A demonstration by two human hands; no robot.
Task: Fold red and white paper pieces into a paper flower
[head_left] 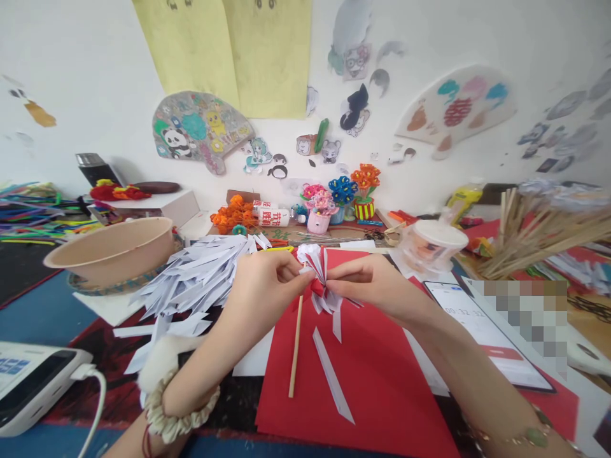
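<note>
My left hand [265, 277] and my right hand [367, 280] meet over a stack of red paper [382, 381]. Between their fingertips is a small pleated paper piece [319, 270], white and red, its folds fanned upward. Both hands pinch it, one from each side. A thin wooden stick [296, 346] runs down from beneath my left fingers; whether they touch it I cannot tell. Several white folded bits show just below the fingers. One white paper strip [333, 375] lies loose on the red paper.
A heap of white paper strips [200, 273] lies left, beside a beige basin [112, 251]. A phone [489, 337] and lidded cup [434, 242] stand right, near bundled wooden sticks [548, 222]. Flower pots [318, 216] line the back. A white device [38, 388] with a cable sits front left.
</note>
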